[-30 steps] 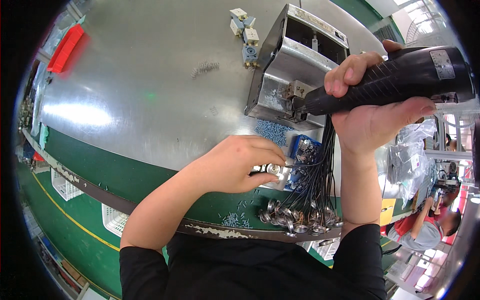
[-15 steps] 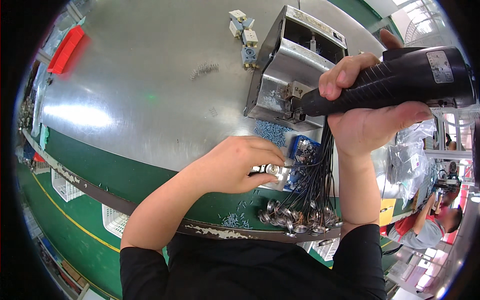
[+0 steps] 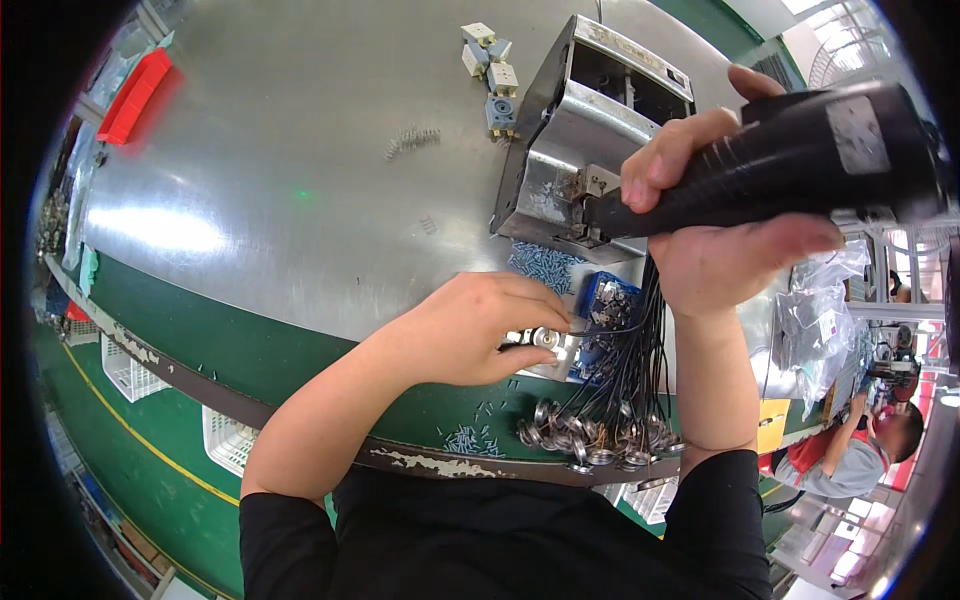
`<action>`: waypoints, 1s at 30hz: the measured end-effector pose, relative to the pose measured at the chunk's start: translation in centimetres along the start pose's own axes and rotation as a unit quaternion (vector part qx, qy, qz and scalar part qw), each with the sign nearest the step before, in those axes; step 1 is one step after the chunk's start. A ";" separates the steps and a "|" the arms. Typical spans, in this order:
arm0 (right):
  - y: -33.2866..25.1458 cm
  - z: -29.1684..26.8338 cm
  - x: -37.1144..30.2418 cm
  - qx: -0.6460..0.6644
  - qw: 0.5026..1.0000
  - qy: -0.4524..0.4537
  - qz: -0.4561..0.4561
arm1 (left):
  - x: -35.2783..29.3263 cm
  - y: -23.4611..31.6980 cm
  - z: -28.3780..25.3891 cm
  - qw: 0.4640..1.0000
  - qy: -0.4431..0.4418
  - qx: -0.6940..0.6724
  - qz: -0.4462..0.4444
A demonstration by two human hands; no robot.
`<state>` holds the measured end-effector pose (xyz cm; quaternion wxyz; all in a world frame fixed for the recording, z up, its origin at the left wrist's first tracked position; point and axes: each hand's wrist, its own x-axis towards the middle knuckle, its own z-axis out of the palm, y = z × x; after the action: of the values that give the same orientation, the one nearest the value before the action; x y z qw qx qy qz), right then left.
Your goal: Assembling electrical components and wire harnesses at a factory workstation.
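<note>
Black and thick-bodied, one electric screwdriver (image 3: 780, 170) is clamped in the right hand (image 3: 710, 260), fingers wrapped over its far side and thumb lying along the near side. Its nose points left from that grip to the front of one steel screw feeder (image 3: 600, 130) (whether the bit touches the outlet, I cannot tell). The left hand (image 3: 490, 320) is closed as well, thumb on the near side and fingers on the far side, pinching one silver metal part (image 3: 545, 338); one flat metal plate (image 3: 560, 368) shows just beside the thumb tip.

Right of the left grip sits one blue tray (image 3: 592, 290) of small metal pieces, and past it hangs one bundle of black cables (image 3: 648, 370), too tangled to count. Metal rings (image 3: 600, 435) are heaped nearer the body than either grip, well over six of them. Bluish screws make two piles: one (image 3: 540, 262) just beyond the left fingers, the other (image 3: 470, 440) on the body side of that hand. Farther beyond the left grip are two groups of thin springs (image 3: 412, 140) and about five white-and-grey blocks (image 3: 502, 77). One red bin (image 3: 135, 95) stands far to its left; well right of the right forearm, one co-worker (image 3: 840, 455) leans at the bench
</note>
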<state>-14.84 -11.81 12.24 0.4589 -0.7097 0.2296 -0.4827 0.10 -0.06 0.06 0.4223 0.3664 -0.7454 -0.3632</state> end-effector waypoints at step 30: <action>0.8 -0.4 0.3 0.009 0.999 0.012 -0.032 | -0.3 -0.3 0.3 1.000 0.007 -0.002 0.001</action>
<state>-14.95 -12.58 11.69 0.4469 -0.7065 0.2076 -0.5079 0.01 0.08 -0.40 0.4287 0.3674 -0.7417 -0.3621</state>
